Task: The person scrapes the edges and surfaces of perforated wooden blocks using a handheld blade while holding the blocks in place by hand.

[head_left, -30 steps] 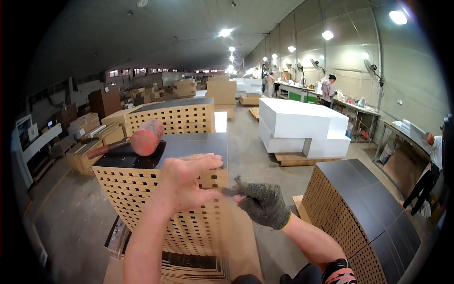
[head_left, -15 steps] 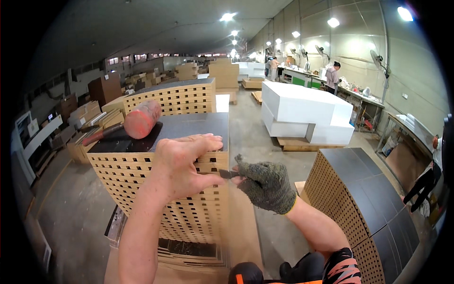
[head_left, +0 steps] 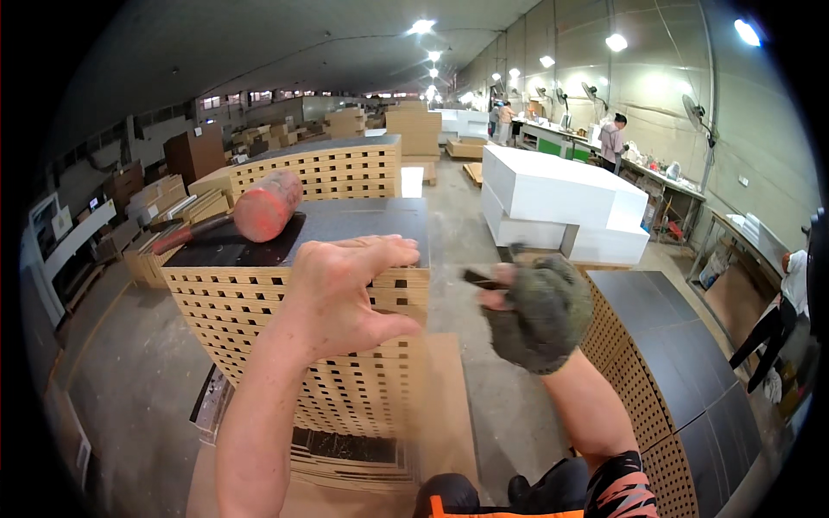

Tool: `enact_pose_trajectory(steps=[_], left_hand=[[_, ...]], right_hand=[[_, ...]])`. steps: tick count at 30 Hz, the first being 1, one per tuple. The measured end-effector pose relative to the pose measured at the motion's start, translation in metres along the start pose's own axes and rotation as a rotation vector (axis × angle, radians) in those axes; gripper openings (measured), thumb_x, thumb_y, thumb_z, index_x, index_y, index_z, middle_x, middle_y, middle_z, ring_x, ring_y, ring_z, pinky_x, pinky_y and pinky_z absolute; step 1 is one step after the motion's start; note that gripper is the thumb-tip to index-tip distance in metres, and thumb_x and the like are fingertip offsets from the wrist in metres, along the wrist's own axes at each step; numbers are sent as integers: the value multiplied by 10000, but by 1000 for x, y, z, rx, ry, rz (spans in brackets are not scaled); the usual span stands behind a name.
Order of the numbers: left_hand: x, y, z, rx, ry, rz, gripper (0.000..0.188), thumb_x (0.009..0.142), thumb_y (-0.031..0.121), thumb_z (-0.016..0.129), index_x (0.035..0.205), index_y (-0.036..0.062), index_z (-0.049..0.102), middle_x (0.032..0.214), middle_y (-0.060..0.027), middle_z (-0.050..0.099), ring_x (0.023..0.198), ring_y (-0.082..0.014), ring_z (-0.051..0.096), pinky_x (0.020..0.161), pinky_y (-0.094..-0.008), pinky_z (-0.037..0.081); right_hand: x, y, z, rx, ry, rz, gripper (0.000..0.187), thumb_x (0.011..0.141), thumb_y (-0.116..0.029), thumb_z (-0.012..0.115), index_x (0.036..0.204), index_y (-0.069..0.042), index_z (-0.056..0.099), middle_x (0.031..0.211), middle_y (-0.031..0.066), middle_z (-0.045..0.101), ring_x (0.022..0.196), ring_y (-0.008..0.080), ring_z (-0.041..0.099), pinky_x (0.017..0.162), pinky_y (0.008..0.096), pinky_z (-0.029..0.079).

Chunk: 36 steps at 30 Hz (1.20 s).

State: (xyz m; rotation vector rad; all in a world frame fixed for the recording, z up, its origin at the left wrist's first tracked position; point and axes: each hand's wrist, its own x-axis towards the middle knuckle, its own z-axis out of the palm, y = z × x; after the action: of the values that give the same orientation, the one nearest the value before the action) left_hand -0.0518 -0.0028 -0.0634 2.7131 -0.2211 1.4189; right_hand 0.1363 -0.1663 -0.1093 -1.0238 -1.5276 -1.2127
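Observation:
My bare left hand (head_left: 345, 293) rests at the near right corner of a tall stack of panels (head_left: 345, 380). Its fingers stretch along the top edge and its thumb points right, apart from them, lower down the side. The panels have dark tops and tan edges with rows of square holes. Off to the right of the stack, clear of it, my gloved right hand (head_left: 544, 315) is closed on a small dark flat piece (head_left: 480, 278), blurred by motion. On the stack top lies a mallet (head_left: 265, 210) with a worn red head, its handle pointing left.
Another holed stack (head_left: 319, 173) stands behind. To the right is a lower dark-topped stack (head_left: 648, 311), and beyond it white blocks (head_left: 553, 194) on a pallet. A person (head_left: 612, 142) works at a bench along the right wall; another person (head_left: 781, 302) is at the right edge.
My right hand has moved right, away from the stack's corner, carrying the small dark flat piece. My left hand remains at the corner. The view has shifted slightly.

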Motion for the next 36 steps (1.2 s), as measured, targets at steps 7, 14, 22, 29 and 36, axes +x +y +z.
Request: enact_pose_trajectory(steps=[7,14,22,29,36], left_hand=[[-2,2,6,24,37,-42,523,578,177,971,1024,38,737,1070,-152,780,1002,-307,766,862,-360,617],[-1,0,12,66,123,-21,370,631,232,897,943,122,731,980,-73,784,843,-283,754,673,-355,587],[-2,-4,14,34,156,20,347,661,215,889,958,123,736,1019,-78,787,872,-279,762,690,-344,600],[-2,-4,5,-52,44,-62,331,719,138,835,1034,118,733,1065,-101,780,907,-289,761,690,-342,609],[-2,0,3,-57,33,-69,369,686,129,818,1047,116,740,1098,-103,778,966,-288,758,761,-363,630]], right_hand=[[-49,-27,-1,300,-24,754,199,961,-164,738,1048,11,701,746,108,682,656,162,652,615,317,531],[-72,-33,-8,307,-208,682,187,923,-193,777,943,-12,736,709,132,667,609,253,668,592,336,526],[-51,-28,-1,296,-297,502,190,924,-229,774,949,-42,753,703,128,670,586,283,665,556,368,516],[-36,-25,4,283,-365,462,214,869,-133,788,1044,-19,742,791,144,728,681,292,733,642,381,571],[-29,-24,5,270,-421,448,226,862,-144,801,1046,-25,747,798,146,739,696,295,741,648,375,579]])
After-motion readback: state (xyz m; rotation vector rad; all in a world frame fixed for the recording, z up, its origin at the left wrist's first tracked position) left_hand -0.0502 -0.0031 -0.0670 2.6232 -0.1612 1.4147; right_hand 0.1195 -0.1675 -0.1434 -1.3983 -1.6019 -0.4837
